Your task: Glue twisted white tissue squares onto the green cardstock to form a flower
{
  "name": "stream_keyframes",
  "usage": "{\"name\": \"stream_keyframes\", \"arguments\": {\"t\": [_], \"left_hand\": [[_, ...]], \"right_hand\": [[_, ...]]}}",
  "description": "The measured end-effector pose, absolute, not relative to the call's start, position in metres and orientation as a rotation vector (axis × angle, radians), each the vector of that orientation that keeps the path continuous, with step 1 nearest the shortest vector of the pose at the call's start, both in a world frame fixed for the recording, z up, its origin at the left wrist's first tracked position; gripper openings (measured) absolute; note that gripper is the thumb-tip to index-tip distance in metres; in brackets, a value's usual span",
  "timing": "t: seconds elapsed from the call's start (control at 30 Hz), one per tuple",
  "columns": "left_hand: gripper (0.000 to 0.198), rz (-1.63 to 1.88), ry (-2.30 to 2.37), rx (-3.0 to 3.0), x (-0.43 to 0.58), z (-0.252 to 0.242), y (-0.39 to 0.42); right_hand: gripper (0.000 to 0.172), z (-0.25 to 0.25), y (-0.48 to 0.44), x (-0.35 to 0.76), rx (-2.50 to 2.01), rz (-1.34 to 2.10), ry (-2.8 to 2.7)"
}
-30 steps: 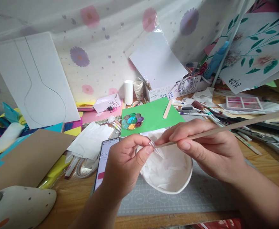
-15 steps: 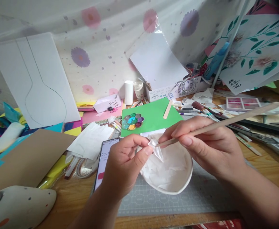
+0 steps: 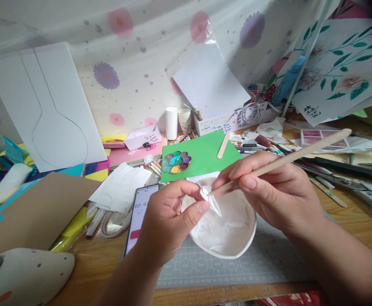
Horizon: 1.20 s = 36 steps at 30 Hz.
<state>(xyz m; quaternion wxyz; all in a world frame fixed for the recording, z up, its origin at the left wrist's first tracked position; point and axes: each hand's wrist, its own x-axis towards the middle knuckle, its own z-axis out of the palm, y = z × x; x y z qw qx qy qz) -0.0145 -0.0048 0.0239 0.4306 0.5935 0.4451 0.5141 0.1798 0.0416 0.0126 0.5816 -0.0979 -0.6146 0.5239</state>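
My left hand (image 3: 167, 221) pinches a small crumpled piece of white tissue paper (image 3: 210, 199) between thumb and forefinger. My right hand (image 3: 275, 193) is closed round a long thin wooden stick (image 3: 288, 159), whose tip touches the tissue at my left fingertips. Both hands hover over a white bowl (image 3: 237, 250) lined with more white tissue. The bowl rests on a grey cutting mat (image 3: 205, 267).
A green card (image 3: 211, 153) carries a flower of coloured discs (image 3: 176, 162) and a flat wooden stick (image 3: 223, 145). A phone (image 3: 138, 212) lies left of the bowl. Brown cardboard (image 3: 36, 212), white tissues (image 3: 120, 187), pens, scissors (image 3: 358, 187), cups (image 3: 184, 120) and a paint palette (image 3: 324, 137) crowd the desk.
The far end of the wooden stick has tilted upward and swung left. The tissue piece has been drawn out slightly longer from my left fingers.
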Motion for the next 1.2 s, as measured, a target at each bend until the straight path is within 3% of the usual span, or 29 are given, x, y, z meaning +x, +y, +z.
{"name": "stream_keyframes", "arguments": {"t": [0.5, 1.2], "left_hand": [[0.006, 1.278, 1.135, 1.495, -0.016, 0.0209, -0.0055], [0.01, 1.304, 1.139, 1.389, -0.0146, 0.022, -0.0055]], "right_hand": [[0.011, 0.0127, 0.0424, 0.1774, -0.125, 1.334, -1.38], [0.008, 0.0195, 0.0387, 0.1788, -0.208, 1.095, -1.583]]}}
